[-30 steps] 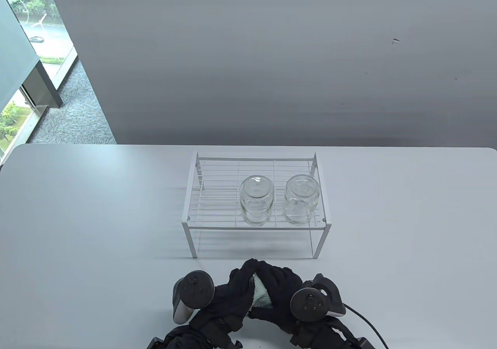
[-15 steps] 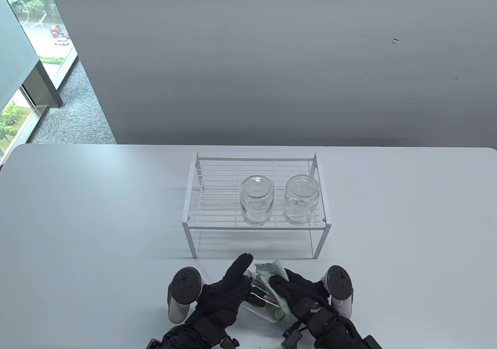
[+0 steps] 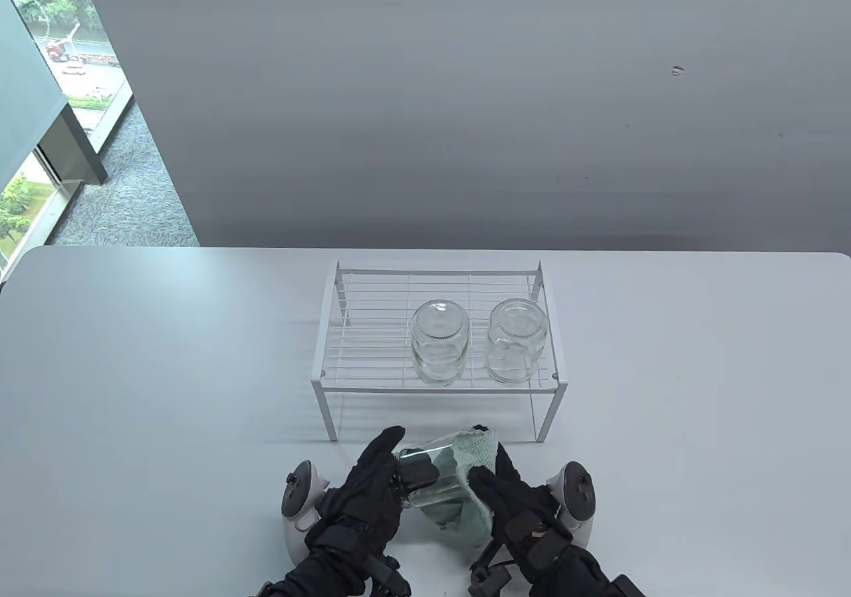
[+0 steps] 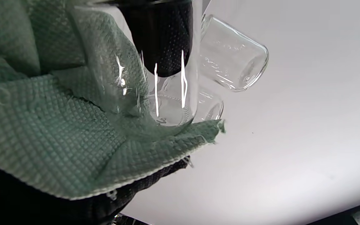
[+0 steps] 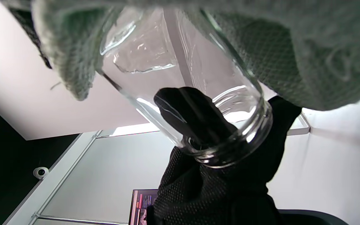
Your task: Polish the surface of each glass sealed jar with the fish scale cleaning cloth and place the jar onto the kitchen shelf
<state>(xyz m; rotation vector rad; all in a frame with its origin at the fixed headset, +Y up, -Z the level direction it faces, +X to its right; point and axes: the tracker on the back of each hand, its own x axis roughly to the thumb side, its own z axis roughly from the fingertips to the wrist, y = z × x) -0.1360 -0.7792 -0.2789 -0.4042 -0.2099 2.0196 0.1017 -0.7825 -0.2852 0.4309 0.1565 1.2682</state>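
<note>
A clear glass jar (image 3: pixel 432 474) is held on its side above the table's front edge, its open mouth to the left. My left hand (image 3: pixel 399 457) grips the mouth, with one digit inside the glass, as the right wrist view shows at the rim (image 5: pixel 248 131). The green fish scale cloth (image 3: pixel 473 464) wraps the jar's right end. My right hand (image 3: pixel 495 484) holds that cloth against the glass. The left wrist view shows the cloth (image 4: pixel 42 125) under the jar (image 4: pixel 170 93).
Just behind the hands stands a white wire shelf (image 3: pixel 326 371). Two more glass jars (image 3: pixel 437 341) (image 3: pixel 517 338) stand upside down on its right half; its left half is bare wire. A wall rises behind the grey table (image 3: pixel 133 358).
The hands have parted from a cupped hold. The jar has swung so its mouth points left, and it sits slightly farther forward. The cloth has slid onto its right end.
</note>
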